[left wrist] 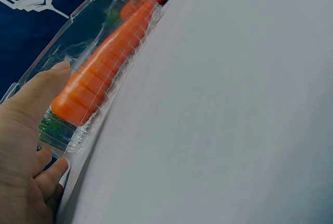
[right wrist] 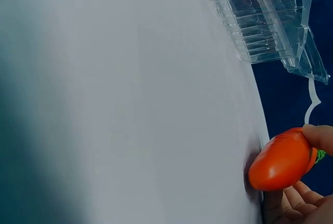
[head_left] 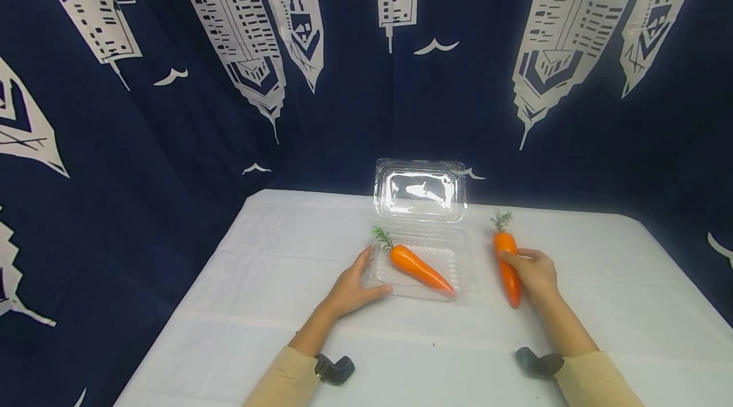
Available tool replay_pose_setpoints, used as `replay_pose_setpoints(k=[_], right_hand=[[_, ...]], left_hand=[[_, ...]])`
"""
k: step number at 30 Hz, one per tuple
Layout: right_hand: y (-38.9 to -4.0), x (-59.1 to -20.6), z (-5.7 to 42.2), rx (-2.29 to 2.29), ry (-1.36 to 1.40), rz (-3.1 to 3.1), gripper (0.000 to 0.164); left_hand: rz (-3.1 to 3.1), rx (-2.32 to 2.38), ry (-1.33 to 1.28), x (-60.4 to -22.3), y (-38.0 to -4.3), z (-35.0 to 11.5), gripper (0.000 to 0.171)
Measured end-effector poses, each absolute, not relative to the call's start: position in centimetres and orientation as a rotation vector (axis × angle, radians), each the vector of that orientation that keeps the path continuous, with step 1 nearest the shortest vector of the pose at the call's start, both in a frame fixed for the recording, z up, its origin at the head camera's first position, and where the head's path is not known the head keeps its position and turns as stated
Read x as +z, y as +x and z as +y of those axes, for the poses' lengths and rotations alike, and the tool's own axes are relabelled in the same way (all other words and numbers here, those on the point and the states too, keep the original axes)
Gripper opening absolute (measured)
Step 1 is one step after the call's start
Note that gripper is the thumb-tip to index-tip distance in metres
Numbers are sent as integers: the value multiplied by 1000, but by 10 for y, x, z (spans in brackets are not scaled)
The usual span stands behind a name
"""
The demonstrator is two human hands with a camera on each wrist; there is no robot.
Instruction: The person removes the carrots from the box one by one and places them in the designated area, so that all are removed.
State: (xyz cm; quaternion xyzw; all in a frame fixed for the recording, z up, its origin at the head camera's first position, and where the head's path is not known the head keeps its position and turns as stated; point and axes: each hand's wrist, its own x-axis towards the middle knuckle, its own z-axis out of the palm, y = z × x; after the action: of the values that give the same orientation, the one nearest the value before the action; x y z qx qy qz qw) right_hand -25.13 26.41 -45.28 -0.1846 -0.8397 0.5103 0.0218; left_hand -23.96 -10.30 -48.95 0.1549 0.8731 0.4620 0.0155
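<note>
A clear plastic clamshell container (head_left: 457,261) lies on the white table with its lid (head_left: 422,192) raised at the back. Inside its base an orange carrot (head_left: 420,269) with a green leafy top lies diagonally, the tip toward the front right. My left hand (head_left: 352,289) holds the container's left end, thumb by the front edge and fingers along the side; the left wrist view shows the thumb (left wrist: 47,86) over the rim. To the right of the container, my right hand (head_left: 535,272) grips a second carrot (head_left: 506,254) around its middle, thumb on top, leafy end pointing away.
The white table (head_left: 258,280) ends at a rounded back edge just behind the lid. A dark blue cloth (head_left: 355,127) printed with white buildings hangs behind and beside it. Dark wrist-worn devices (head_left: 336,369) sit at both sleeve cuffs, over the tabletop.
</note>
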Motion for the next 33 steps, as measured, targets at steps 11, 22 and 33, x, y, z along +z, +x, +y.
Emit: replay_pose_setpoints(k=[11, 22, 33], right_hand=[[-250, -454, 264, 1480, -561, -2668, 72], [-251, -455, 265, 1357, -458, -2742, 71], [-250, -453, 266, 1316, -450, -2777, 73]], left_hand=[[2713, 1436, 480, -488, -238, -103, 99], [2715, 1442, 492, -487, -238, -103, 98], [2715, 1453, 490, -488, -239, -103, 97]])
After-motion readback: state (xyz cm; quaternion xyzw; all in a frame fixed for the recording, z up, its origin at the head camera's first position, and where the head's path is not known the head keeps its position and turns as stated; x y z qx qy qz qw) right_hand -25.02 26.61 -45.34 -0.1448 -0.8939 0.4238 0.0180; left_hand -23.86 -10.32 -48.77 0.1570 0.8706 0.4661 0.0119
